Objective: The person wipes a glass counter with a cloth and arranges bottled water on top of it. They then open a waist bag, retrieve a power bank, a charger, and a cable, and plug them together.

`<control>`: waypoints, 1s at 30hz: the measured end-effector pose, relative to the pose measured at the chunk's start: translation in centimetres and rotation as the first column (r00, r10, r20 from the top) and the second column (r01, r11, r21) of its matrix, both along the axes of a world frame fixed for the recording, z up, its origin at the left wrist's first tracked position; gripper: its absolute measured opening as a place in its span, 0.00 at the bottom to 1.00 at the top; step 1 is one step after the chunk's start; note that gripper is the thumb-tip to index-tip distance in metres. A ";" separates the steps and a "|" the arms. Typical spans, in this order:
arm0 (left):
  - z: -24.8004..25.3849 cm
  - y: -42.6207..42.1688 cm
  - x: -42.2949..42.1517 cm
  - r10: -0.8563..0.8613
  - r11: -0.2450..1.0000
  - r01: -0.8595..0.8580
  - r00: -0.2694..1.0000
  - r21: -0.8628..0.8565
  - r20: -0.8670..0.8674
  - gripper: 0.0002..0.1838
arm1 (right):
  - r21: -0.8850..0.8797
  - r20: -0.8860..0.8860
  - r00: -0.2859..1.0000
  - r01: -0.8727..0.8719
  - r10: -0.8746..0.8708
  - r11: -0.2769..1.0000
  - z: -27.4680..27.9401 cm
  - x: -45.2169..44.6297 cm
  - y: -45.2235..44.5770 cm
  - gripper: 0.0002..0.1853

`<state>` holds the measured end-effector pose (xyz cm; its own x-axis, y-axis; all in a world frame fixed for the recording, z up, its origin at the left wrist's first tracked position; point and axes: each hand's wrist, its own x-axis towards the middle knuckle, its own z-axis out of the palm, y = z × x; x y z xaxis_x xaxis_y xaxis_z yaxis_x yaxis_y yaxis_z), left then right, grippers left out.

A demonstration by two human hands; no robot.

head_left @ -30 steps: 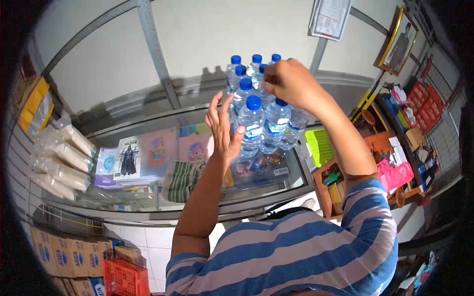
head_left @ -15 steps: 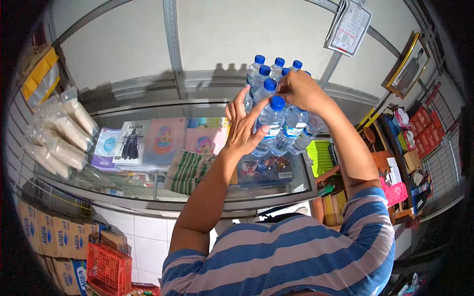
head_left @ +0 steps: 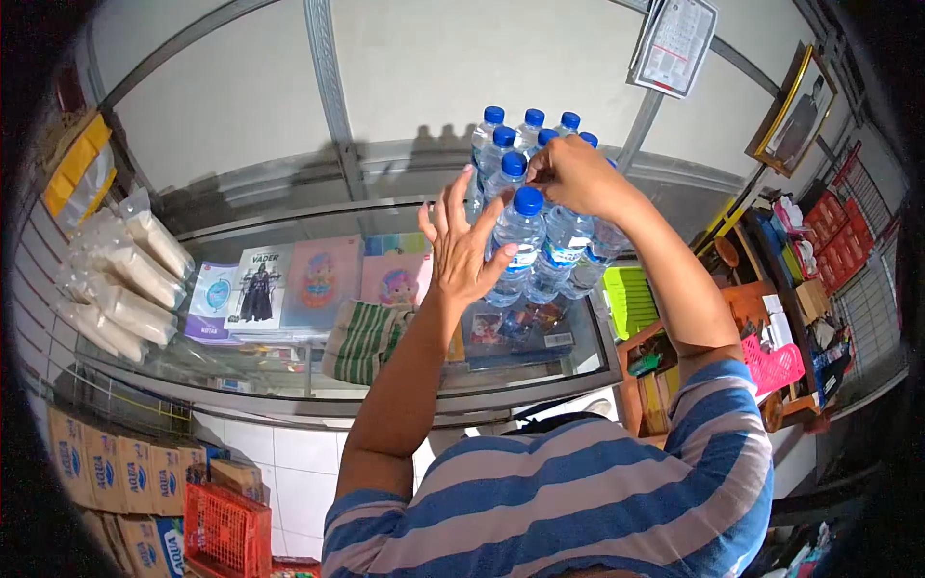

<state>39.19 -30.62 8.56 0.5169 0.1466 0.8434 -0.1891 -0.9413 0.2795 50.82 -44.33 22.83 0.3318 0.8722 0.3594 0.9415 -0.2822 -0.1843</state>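
Observation:
Several clear water bottles (head_left: 517, 237) with blue caps stand upright in a tight cluster on the glass display case (head_left: 395, 395). My left hand (head_left: 462, 249) is at the left side of the cluster, its fingers spread and its thumb beside the front bottle; whether it touches the plastic I cannot tell. Over the middle of the group, my right hand (head_left: 585, 179) has its fingers bent down and pinched together among the bottle tops. What those fingertips hold is hidden by the hand. A green-and-white striped cloth (head_left: 364, 339) lies on the case, left of my left forearm.
Notebooks (head_left: 260, 289) show at the case's left, and bags of white contents (head_left: 130, 265) hang beyond them. Cartons (head_left: 106, 462) and a red crate (head_left: 228, 525) sit on the floor at lower left. A green basket (head_left: 629, 301) and shelves stand to the right.
The view has shifted slightly. My left hand's fingers have spread wider and come away a little from the front bottle. My right hand stays over the bottles, fingers still bent.

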 end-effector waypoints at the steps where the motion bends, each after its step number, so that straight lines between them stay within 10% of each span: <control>1: 0.0 0.0 0.0 0.033 0.999 -0.033 0.999 0.023 -0.009 0.37 | -0.003 -0.007 1.000 0.000 0.000 1.000 0.0 -0.1 -0.1 0.07; 9: -0.3 0.8 -0.1 -0.005 0.997 0.016 0.992 -0.082 0.127 0.36 | 0.325 0.059 0.992 0.086 -0.111 0.942 1.0 -4.1 -5.4 0.06; 11: 0.0 0.4 -0.3 0.000 0.990 0.032 0.974 -0.140 0.227 0.38 | 0.443 -0.225 0.954 0.282 -0.199 0.851 0.9 -5.9 -8.6 0.10; 14: 0.2 -0.5 -0.6 -0.023 0.990 0.055 0.972 -0.133 0.232 0.39 | 0.417 -0.301 0.895 0.434 -0.329 0.799 -4.4 -4.1 -13.1 0.12; 18: 0.9 -1.5 -1.1 -0.042 0.991 0.071 0.968 -0.110 0.249 0.42 | -0.142 -0.368 0.752 0.536 -0.548 0.832 -13.6 -3.1 -17.4 0.13; 30: -0.5 -2.9 -1.1 -0.113 0.966 0.160 0.968 -0.202 0.224 0.44 | -0.078 -0.638 0.537 0.669 -0.553 0.740 -14.0 -6.4 -17.2 0.13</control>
<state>38.04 -33.54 8.10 0.3600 0.2787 0.8903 -0.3875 -0.8234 0.4145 44.41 -61.58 8.80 0.9462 0.3235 -0.0044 0.2217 -0.6581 -0.7195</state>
